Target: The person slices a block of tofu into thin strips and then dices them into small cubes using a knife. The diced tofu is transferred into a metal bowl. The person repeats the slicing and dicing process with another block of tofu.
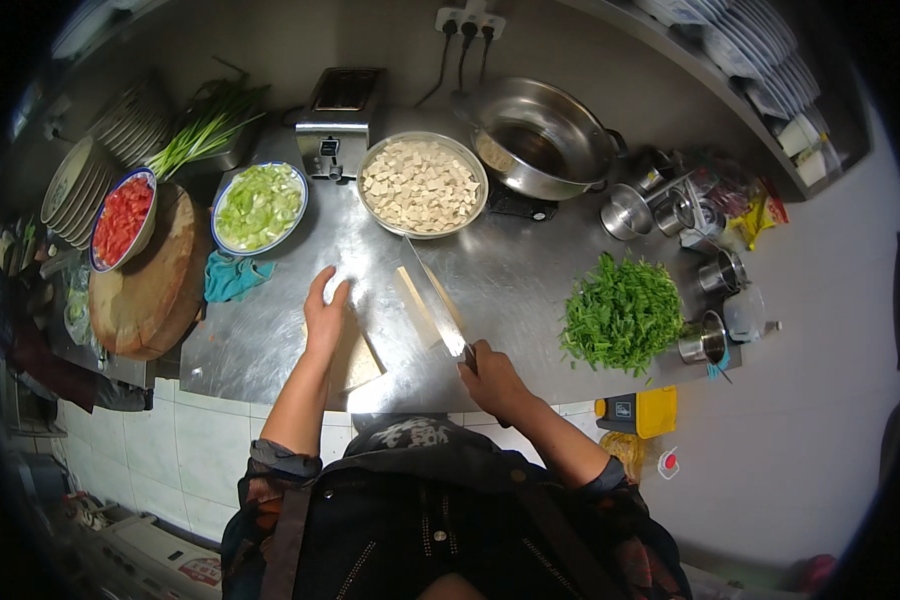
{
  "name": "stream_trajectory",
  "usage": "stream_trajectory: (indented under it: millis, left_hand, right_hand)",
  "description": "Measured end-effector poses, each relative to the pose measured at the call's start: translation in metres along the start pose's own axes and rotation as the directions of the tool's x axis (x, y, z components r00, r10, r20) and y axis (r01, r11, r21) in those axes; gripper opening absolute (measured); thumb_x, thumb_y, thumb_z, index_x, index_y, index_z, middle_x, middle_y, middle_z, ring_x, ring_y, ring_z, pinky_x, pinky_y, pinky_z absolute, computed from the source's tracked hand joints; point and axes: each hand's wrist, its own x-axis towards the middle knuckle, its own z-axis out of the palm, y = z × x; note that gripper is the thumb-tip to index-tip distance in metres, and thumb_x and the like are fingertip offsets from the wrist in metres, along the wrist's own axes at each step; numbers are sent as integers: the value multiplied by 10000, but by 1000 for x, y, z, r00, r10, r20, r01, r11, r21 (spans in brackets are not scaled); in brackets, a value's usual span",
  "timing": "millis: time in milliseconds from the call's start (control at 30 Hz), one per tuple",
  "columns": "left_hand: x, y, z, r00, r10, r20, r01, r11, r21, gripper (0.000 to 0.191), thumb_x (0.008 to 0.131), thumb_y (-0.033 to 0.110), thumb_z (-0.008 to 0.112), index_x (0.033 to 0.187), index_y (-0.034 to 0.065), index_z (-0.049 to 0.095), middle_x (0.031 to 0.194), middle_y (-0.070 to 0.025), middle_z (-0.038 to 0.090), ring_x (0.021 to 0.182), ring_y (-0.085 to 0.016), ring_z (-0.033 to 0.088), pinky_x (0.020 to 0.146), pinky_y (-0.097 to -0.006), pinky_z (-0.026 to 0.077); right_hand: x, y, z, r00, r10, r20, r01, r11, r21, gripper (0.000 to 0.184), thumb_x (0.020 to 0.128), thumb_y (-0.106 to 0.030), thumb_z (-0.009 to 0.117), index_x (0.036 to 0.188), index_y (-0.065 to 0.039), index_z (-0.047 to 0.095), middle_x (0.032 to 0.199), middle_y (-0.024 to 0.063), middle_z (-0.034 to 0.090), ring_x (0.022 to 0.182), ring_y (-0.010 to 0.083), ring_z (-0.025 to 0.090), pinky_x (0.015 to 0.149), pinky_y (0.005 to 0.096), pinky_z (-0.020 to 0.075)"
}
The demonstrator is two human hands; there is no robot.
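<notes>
My right hand [493,380] grips the handle of a long-bladed kitchen knife [436,306]. Its blade points away from me, over a narrow pale block that looks like tofu [414,304]; whether the edge touches it I cannot tell. To the left, my left hand [325,315] is held with thumb and fingers apart and nothing between them. Beside and partly under that wrist lies a flat pale slab [356,356], also tofu-like, near the front edge of the steel table [517,300]. Just past the knife tip stands a round metal bowl [365,201] full of small pale cubes.
Chopped greens [622,315] are heaped at right, near metal pots [627,211]. A large steel pot [570,180] and a toaster [333,135] stand behind. Leftward are a bowl of sliced green vegetable [261,208], a teal cloth [234,276], a round chopping block [150,300] and a person's sleeve [60,371].
</notes>
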Motion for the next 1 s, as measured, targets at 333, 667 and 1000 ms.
stream_trajectory:
  millis: [333,667,1000]
  left_hand:
    - [37,57,49,937,-74,343,140,975,-171,401,839,267,596,1124,-12,565,1092,-118,590,1033,-178,523,918,-285,369]
    - [48,54,76,886,-107,450,171,980,-104,357,799,190,655,1046,-60,594,926,-92,637,815,-120,575,747,-233,450]
    - [54,31,87,895,-157,418,189,981,-37,302,805,146,647,1040,-38,606,897,-64,635,781,-99,559,728,-230,445]
  right_hand:
    - [4,8,4,1000,-4,20,4,1000,-19,244,806,-144,533,882,54,412,722,278,567,697,435,558,638,493,439]
    - [8,12,11,998,42,57,-39,998,-52,249,819,-158,518,900,50,409,751,280,567,720,429,561,665,494,441]
    - [15,17,19,997,52,65,-50,998,-31,235,817,-145,520,882,49,404,726,271,559,705,426,556,644,477,434]
